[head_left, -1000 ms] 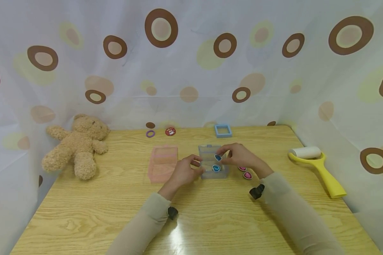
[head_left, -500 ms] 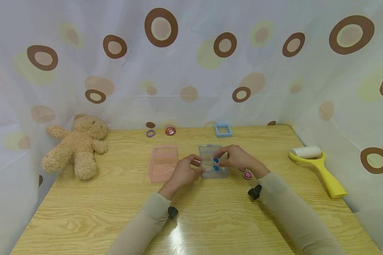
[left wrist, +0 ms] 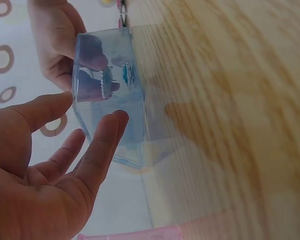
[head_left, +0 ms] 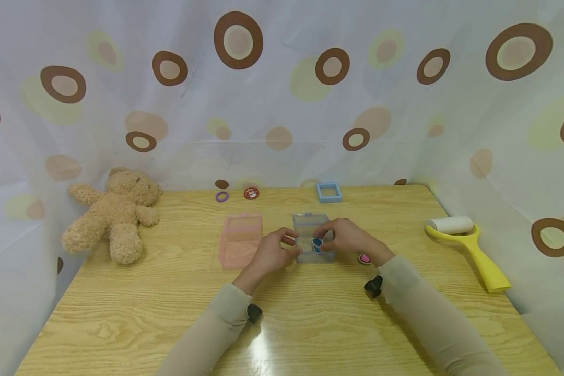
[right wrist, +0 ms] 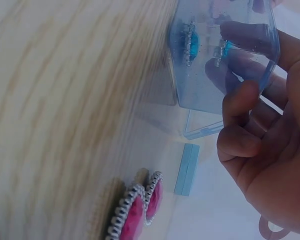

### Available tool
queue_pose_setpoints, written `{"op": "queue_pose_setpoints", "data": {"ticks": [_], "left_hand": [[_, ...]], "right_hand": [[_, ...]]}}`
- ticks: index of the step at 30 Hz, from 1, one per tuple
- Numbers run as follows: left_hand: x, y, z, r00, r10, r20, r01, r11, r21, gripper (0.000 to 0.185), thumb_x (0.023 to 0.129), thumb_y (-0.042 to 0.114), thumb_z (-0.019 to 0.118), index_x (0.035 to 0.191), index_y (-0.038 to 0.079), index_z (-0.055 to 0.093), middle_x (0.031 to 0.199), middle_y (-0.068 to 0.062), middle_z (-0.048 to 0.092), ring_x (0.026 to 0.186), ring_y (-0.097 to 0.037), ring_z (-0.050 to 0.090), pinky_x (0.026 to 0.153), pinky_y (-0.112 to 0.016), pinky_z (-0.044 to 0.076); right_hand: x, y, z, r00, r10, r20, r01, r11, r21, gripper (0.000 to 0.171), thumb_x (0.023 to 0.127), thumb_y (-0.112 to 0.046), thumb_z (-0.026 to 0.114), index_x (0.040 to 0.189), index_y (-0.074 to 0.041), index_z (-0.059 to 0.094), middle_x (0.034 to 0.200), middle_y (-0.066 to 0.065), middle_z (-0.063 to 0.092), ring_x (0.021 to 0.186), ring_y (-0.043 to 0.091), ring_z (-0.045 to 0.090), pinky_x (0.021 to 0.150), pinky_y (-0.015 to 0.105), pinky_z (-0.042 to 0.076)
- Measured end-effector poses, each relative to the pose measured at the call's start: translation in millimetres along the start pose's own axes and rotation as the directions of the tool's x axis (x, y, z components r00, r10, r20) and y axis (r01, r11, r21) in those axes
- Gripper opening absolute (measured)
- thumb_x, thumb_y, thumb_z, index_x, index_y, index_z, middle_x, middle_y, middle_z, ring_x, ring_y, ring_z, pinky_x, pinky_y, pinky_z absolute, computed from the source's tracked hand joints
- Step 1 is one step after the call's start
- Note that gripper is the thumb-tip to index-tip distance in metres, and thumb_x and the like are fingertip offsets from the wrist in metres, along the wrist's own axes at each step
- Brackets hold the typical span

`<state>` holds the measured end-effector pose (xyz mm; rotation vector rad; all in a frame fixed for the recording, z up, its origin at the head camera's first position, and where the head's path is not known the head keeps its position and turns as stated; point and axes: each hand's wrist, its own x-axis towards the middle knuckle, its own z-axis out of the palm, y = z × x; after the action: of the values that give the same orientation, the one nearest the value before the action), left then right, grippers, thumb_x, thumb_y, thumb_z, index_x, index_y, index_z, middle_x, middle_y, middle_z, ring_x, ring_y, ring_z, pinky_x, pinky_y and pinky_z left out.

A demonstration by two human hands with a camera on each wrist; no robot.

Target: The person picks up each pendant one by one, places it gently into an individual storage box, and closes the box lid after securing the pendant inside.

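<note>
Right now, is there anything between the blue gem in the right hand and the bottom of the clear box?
Nothing visible. The right hand holds one blue gem inside the open clear box; another blue gem lies beside it, not under. The left hand steadies the box's outer wall.

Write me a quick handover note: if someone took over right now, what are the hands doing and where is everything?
Left hand: steadies the clear box from its left side, fingers straight against the wall.
Right hand: fingers reach into the box and pinch a blue gem.
Done: one blue gem already lies inside the box.
Left: two pink gems lie on the table right of the box; the pink box sits to its left.
</note>
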<state>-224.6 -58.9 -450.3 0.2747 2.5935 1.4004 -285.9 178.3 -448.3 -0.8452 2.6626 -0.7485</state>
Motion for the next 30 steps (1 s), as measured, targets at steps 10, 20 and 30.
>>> {"op": "queue_pose_setpoints", "data": {"ticks": [10, 20, 30], "left_hand": [[-0.8, 0.6, 0.7, 1.000, 0.000, -0.005, 0.000, 1.000, 0.011, 0.041, 0.092, 0.025, 0.072, 0.130, 0.012, 0.063, 0.118, -0.012, 0.071, 0.101, -0.029, 0.070, 0.080, -0.038, 0.056], [-2.1, 1.0, -0.1, 1.000, 0.021, -0.007, -0.021, 0.999, 0.027, 0.042, 0.091, 0.021, 0.073, 0.130, 0.009, 0.063, 0.118, -0.014, 0.071, 0.100, -0.028, 0.073, 0.075, -0.034, 0.058], [-7.7, -0.1, -11.7, 0.996, 0.072, -0.053, -0.071, 0.997, 0.021, 0.036, 0.092, 0.016, 0.072, 0.126, 0.008, 0.065, 0.117, -0.012, 0.070, 0.098, -0.029, 0.072, 0.080, -0.036, 0.059]], "right_hand": [[-2, -2, -1, 1.000, -0.005, 0.002, 0.005, 1.000, 0.010, 0.028, 0.088, -0.023, 0.077, 0.115, -0.014, 0.074, 0.113, 0.003, 0.074, 0.107, 0.026, 0.067, 0.086, 0.041, 0.055], [-7, -1, -9, 1.000, -0.006, -0.015, 0.006, 0.999, 0.044, 0.028, 0.091, -0.023, 0.073, 0.118, -0.014, 0.072, 0.113, 0.002, 0.073, 0.101, 0.022, 0.067, 0.084, 0.041, 0.056], [-13, 5, -21, 0.998, -0.036, -0.061, 0.038, 0.998, 0.044, 0.026, 0.094, -0.021, 0.069, 0.119, -0.013, 0.072, 0.112, 0.002, 0.073, 0.087, 0.014, 0.067, 0.078, 0.035, 0.056]]}}
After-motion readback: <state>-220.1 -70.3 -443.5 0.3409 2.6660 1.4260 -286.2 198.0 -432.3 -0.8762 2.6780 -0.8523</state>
